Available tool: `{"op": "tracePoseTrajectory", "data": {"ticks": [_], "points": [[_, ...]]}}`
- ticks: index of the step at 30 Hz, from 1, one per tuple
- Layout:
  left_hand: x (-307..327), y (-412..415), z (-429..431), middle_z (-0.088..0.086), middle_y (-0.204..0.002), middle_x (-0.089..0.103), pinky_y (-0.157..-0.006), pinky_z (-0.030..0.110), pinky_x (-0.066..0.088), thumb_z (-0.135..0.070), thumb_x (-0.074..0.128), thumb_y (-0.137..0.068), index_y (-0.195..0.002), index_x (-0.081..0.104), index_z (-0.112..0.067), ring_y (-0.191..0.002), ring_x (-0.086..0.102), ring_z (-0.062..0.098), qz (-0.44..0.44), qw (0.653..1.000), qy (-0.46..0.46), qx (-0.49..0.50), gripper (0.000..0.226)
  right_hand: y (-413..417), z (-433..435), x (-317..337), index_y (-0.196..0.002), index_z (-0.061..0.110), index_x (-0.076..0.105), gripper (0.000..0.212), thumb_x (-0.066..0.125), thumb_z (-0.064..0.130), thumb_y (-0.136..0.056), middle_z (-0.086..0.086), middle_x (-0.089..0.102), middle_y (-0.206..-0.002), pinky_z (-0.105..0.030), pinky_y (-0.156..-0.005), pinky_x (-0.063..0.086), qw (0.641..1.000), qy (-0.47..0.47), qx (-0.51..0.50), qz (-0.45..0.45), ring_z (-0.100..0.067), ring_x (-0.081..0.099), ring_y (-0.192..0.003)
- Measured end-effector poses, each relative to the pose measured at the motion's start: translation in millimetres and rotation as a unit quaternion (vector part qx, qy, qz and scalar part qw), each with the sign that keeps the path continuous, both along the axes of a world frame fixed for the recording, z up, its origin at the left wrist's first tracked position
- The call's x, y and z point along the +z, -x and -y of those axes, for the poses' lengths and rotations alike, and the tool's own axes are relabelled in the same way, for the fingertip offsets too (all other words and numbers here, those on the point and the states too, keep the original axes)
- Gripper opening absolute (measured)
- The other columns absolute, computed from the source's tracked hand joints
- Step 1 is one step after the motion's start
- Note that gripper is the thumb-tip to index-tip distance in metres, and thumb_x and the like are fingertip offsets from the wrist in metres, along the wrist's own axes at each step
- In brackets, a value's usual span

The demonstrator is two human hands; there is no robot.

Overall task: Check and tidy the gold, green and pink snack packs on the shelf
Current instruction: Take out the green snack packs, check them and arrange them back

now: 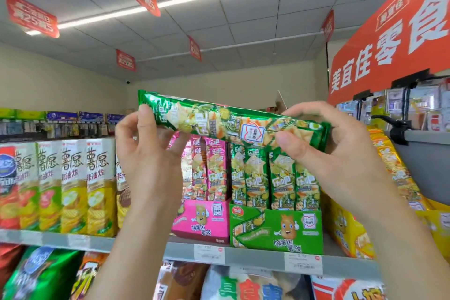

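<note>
We hold one green snack pack [233, 126] level at eye height, left hand [143, 151] and right hand [323, 143] each pinching an end, apparently to read its print.

Held green pack [233, 124]: glossy metallised film, creased, with bright glints.
Boxed green packs [275, 178]: same shiny foil film.
Pink packs [207, 168]: glossy foil film.
Gold packs [394, 168]: highly reflective, crinkled foil.
Green display box [277, 231], pink display box [202, 221]: printed card, smooth, low sheen.
Shelf edge [255, 258]: grey, smooth, matt; looks like painted metal.
Price labels [209, 254]: white matt paper.
Ceiling tiles [243, 14]: matt, faintly textured.
</note>
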State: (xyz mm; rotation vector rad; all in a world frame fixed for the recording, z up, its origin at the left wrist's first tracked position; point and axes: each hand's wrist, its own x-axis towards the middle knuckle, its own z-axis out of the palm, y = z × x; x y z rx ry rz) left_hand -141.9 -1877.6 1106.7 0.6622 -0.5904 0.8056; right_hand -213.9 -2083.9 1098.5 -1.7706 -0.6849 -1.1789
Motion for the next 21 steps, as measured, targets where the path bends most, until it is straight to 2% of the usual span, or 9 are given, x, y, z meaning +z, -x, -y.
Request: {"op": "tracePoseTrajectory", "data": {"ticks": [2,4,5,7,10,12,16,18,21], "points": [[-9.7,4.4,-2.5,-0.006,-0.073,0.062,-0.071,0.03,0.055,-0.044,0.056,-0.094,-0.096,0.052,-0.019,-0.074,0.063,0.012,-0.019,0.996,-0.037,-0.082,0.025,5.4,-4.1,-18.2,-0.096,0.035,0.064,0.029,0.068,0.055,-0.075,0.016,0.07,-0.095,-0.028,-0.073,0.049,0.999,-0.01,-0.003,-0.031,-0.007,0.068,-0.087],[-17.1,9.2,-1.3,-0.002,-0.083,0.07,-0.077,0.031,0.056,-0.05,0.059,-0.085,-0.103,0.056,-0.014,-0.083,0.069,0.012,-0.03,0.99,-0.066,-0.123,0.04,8.4,-13.3,-40.3,-0.09,0.031,0.063,0.032,0.064,0.059,-0.074,0.005,0.072,-0.09,-0.034,-0.066,0.053,0.995,-0.034,0.037,-0.083,-0.014,0.07,-0.076],[-20.5,11.3,-0.8,0.002,-0.09,0.072,-0.08,0.033,0.056,-0.051,0.062,-0.083,-0.107,0.057,-0.01,-0.087,0.069,0.015,-0.031,0.988,-0.077,-0.131,0.047,9.2,-19.1,-51.1,-0.084,0.027,0.063,0.031,0.065,0.056,-0.073,-0.003,0.072,-0.083,-0.032,-0.058,0.053,0.988,-0.057,0.081,-0.117,-0.017,0.069,-0.065],[-27.0,15.6,-0.2,0.008,-0.094,0.072,-0.083,0.036,0.057,-0.05,0.071,-0.079,-0.109,0.058,-0.007,-0.089,0.069,0.02,-0.015,0.983,-0.103,-0.149,0.054,8.3,-31.3,-71.7,-0.075,0.022,0.059,0.028,0.069,0.048,-0.073,-0.015,0.066,-0.066,-0.024,-0.046,0.047,0.952,-0.12,0.184,-0.212,-0.019,0.061,-0.05],[-39.4,19.9,-3.3,0.012,-0.085,0.064,-0.074,0.04,0.051,-0.052,0.086,-0.057,-0.095,0.06,-0.01,-0.076,0.062,0.024,-0.01,0.975,-0.124,-0.182,0.062,7.6,-50.6,-97.3,-0.068,0.022,0.058,0.021,0.075,0.035,-0.068,-0.014,0.054,-0.052,-0.019,-0.035,0.036,0.875,-0.213,0.284,-0.328,-0.017,0.05,-0.04],[-48.3,21.6,-5.8,0.009,-0.077,0.057,-0.067,0.038,0.047,-0.049,0.087,-0.055,-0.087,0.059,-0.012,-0.068,0.055,0.022,-0.037,0.976,-0.114,-0.181,0.057,8.3,-63.1,-108.0,-0.063,0.023,0.058,0.019,0.068,0.039,-0.066,-0.01,0.047,-0.049,-0.016,-0.033,0.027,0.846,-0.265,0.317,-0.336,-0.014,0.043,-0.036],[-66.6,27.3,-4.9,-0.007,-0.059,0.055,-0.052,0.026,0.05,-0.039,0.077,-0.061,-0.067,0.069,-0.024,-0.054,0.054,0.01,-0.089,0.976,-0.12,-0.16,0.019,11.3,-79.8,-119.1,-0.067,0.022,0.059,0.016,0.07,0.032,-0.063,-0.007,0.046,-0.058,-0.015,-0.033,0.018,0.794,-0.373,0.333,-0.346,-0.011,0.043,-0.039],[-76.4,29.3,-4.2,-0.009,-0.058,0.056,-0.053,0.026,0.049,-0.036,0.077,-0.066,-0.061,0.07,-0.028,-0.055,0.055,0.01,-0.108,0.975,-0.136,-0.138,0.012,13.0,-85.1,-122.5,-0.072,0.017,0.056,0.021,0.069,0.031,-0.064,-0.007,0.043,-0.057,-0.018,-0.036,0.017,0.785,-0.39,0.331,-0.35,-0.011,0.04,-0.039],[-91.3,31.1,-2.9,-0.01,-0.064,0.06,-0.06,0.027,0.049,-0.038,0.083,-0.065,-0.066,0.071,-0.03,-0.062,0.057,0.009,-0.107,0.973,-0.167,-0.114,0.014,16.3,-95.0,-123.1,-0.081,0.011,0.048,0.027,0.065,0.029,-0.07,-0.01,0.035,-0.057,-0.025,-0.042,0.013,0.791,-0.389,0.331,-0.337,-0.011,0.034,-0.039]]}}
